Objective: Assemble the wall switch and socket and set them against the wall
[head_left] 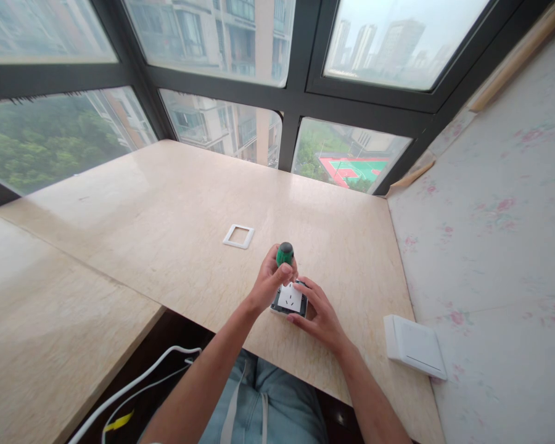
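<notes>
My left hand point(272, 280) is closed around the green handle of a screwdriver point(285, 253), which has a dark end cap and stands roughly upright. Its shaft and tip are hidden behind the hand. Below it, a white wall socket point(290, 298) with several slots and a dark surround lies face up on the stone ledge. My right hand point(318, 308) grips the socket by its right side, fingers at the far edge and thumb at the near edge. A white square cover frame point(238, 236) rests flat on the ledge, beyond and to the left of the hands.
A white switch box point(415, 346) sits at the right, against the flowered wall point(494, 259). Dark-framed windows point(351, 105) bound the far side of the ledge point(166, 203). White cables point(139, 370) and a yellow tag point(119, 422) hang below the near edge, left of my legs.
</notes>
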Motion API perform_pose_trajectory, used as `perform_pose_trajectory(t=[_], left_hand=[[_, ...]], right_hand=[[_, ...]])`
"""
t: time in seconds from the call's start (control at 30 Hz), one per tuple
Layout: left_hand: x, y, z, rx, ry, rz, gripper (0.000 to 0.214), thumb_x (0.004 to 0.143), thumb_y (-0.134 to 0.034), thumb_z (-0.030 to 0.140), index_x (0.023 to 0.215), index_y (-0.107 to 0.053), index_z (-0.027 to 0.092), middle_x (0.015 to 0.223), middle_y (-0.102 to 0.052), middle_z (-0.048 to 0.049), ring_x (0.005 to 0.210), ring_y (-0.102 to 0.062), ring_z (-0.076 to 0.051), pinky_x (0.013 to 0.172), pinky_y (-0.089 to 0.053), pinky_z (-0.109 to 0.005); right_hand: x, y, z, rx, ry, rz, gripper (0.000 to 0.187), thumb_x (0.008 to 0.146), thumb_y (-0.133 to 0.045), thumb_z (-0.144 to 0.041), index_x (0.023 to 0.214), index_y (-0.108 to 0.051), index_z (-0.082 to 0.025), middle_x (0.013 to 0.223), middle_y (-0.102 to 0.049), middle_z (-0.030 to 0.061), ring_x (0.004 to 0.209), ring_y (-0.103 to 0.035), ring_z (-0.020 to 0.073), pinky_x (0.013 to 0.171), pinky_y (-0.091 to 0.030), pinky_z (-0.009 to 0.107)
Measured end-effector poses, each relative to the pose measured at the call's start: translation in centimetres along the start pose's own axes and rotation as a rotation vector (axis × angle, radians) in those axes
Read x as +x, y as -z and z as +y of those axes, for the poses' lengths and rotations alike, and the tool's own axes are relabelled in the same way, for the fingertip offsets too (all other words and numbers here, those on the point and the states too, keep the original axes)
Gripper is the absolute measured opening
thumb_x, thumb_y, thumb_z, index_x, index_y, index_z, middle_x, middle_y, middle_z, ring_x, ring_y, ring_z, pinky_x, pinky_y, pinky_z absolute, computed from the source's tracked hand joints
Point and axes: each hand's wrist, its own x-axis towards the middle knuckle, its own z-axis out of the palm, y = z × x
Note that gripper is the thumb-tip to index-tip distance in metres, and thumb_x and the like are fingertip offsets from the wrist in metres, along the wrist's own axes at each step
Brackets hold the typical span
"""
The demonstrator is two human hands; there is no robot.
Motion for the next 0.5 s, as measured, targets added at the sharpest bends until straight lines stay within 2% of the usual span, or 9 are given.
perform_pose_trajectory(t=[0.13, 0.23, 0.37, 0.43, 0.5], left_hand=[[0.2, -0.3, 0.5, 0.026, 0.049, 0.033, 0.059, 0.079, -0.056, 0.075, 0.072, -0.051, 0.017, 0.063, -0.049, 0.0011, 0.054, -0.042, -0.011, 0.055, -0.035, -0.028], [0.4, -0.6, 1.0, 0.03, 0.125, 0.064, 0.068, 0.082, -0.043, 0.079, 0.062, -0.055, 0.016, 0.058, -0.045, -0.0003, 0.055, -0.042, -0.013, 0.055, -0.033, -0.029], [0.5, -0.5, 0.9, -0.024, 0.161, 0.05, 0.07, 0.082, -0.039, 0.081, 0.067, -0.058, 0.015, 0.052, -0.04, 0.0023, 0.051, -0.038, -0.012, 0.052, -0.03, -0.028], [0.3, -0.3, 0.6, -0.019, 0.118, 0.011, 0.067, 0.078, -0.046, 0.082, 0.072, -0.057, 0.016, 0.054, -0.04, 0.0037, 0.051, -0.037, -0.011, 0.053, -0.031, -0.027], [0.1, 0.0, 0.1, 0.014, 0.087, -0.015, 0.057, 0.075, -0.063, 0.073, 0.08, -0.054, 0.017, 0.058, -0.043, 0.0052, 0.053, -0.038, -0.01, 0.054, -0.032, -0.026]], right_hand=[[0.0, 0.0, 0.0, 0.001, 0.002, 0.002, 0.057, 0.081, -0.07, -0.048, 0.133, -0.054, -0.03, 0.144, -0.049, 0.0114, 0.134, -0.047, 0.0306, 0.109, -0.043, 0.05], [0.0, 0.0, 0.0, 0.007, 0.003, 0.003, 0.058, 0.082, -0.07, -0.048, 0.134, -0.053, -0.03, 0.144, -0.049, 0.0115, 0.134, -0.047, 0.0308, 0.109, -0.043, 0.051], [0.0, -0.1, 0.1, 0.005, -0.006, -0.002, 0.058, 0.081, -0.071, -0.048, 0.134, -0.053, -0.03, 0.144, -0.049, 0.0114, 0.135, -0.046, 0.03, 0.11, -0.042, 0.05], [-0.1, -0.1, 0.1, 0.002, -0.01, 0.001, 0.058, 0.081, -0.071, -0.048, 0.133, -0.053, -0.03, 0.144, -0.049, 0.0112, 0.135, -0.046, 0.0297, 0.11, -0.042, 0.049], [-0.1, -0.1, 0.2, 0.003, -0.005, 0.003, 0.059, 0.081, -0.071, -0.048, 0.134, -0.053, -0.03, 0.145, -0.048, 0.0109, 0.135, -0.045, 0.0295, 0.11, -0.042, 0.049]])
